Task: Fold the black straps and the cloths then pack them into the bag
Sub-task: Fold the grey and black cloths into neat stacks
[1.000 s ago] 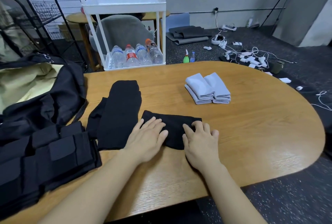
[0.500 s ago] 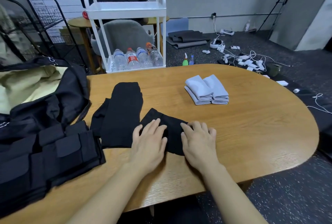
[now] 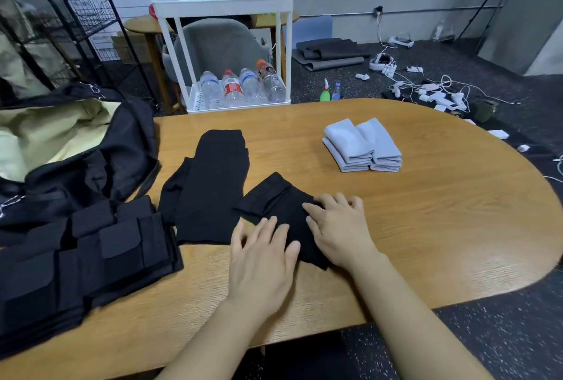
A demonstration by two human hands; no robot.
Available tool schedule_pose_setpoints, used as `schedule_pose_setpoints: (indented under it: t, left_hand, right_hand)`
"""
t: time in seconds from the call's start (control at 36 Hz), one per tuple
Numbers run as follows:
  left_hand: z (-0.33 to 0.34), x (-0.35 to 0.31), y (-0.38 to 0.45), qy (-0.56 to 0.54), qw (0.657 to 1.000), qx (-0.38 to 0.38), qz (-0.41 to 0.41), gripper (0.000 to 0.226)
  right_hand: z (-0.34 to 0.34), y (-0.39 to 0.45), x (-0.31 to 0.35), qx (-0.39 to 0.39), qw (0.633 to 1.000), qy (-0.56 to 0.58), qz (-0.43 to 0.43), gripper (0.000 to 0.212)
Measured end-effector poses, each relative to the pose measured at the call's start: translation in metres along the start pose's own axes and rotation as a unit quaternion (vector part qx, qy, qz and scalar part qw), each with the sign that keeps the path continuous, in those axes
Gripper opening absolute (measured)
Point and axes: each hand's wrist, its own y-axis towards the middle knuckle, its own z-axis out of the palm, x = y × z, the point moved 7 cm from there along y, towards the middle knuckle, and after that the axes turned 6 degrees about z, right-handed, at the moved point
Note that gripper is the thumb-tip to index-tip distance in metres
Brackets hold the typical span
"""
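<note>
The small black cloth (image 3: 275, 206) lay near the front edge of the wooden table (image 3: 426, 221), partly folded and turned at an angle, with its far left corner doubled over into a thick band. We had both hands on it. Our left hand (image 3: 262, 260) rested flat on its near left part, fingers straight and slightly spread, holding nothing. Our right hand (image 3: 338, 227) pressed down on its right side; the fingers bent a little at the cloth's far right edge, though we could not tell whether they pinched the fabric or only pushed on it.

Just left of that cloth, and touching it at one corner, a longer black cloth (image 3: 210, 187) lay folded lengthwise, running from near to far. Farther left, at the table's near left corner, sat a stack of black straps (image 3: 82, 257) with padded flaps. Behind the stack the black bag (image 3: 100, 151) stood open, its pale lining showing.

On the far right of the table, well apart from our hands, two folded grey cloths (image 3: 362, 145) sat side by side.

Beyond the table stood a white cart (image 3: 222, 1) with water bottles (image 3: 240, 87) on its lower shelf, and white cables (image 3: 432, 90) lay scattered on the dark floor at far right.
</note>
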Motion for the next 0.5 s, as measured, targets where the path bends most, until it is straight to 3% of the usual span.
schedule_pose_setpoints:
  t: [0.17, 0.31, 0.5]
  left_hand:
    - [-0.004, 0.023, 0.012, -0.031, 0.999, -0.013, 0.038, 0.075]
    - [-0.008, 0.032, 0.018, -0.042, 0.994, 0.003, 0.097, 0.072]
    - [-0.011, 0.040, 0.018, -0.022, 0.989, 0.015, 0.147, 0.069]
  right_hand:
    - [0.002, -0.020, -0.002, -0.048, 0.997, -0.003, 0.064, 0.042]
    - [-0.001, -0.043, 0.012, -0.100, 0.990, -0.009, 0.095, 0.047]
    - [0.004, -0.056, 0.026, -0.090, 0.987, -0.013, 0.135, 0.051]
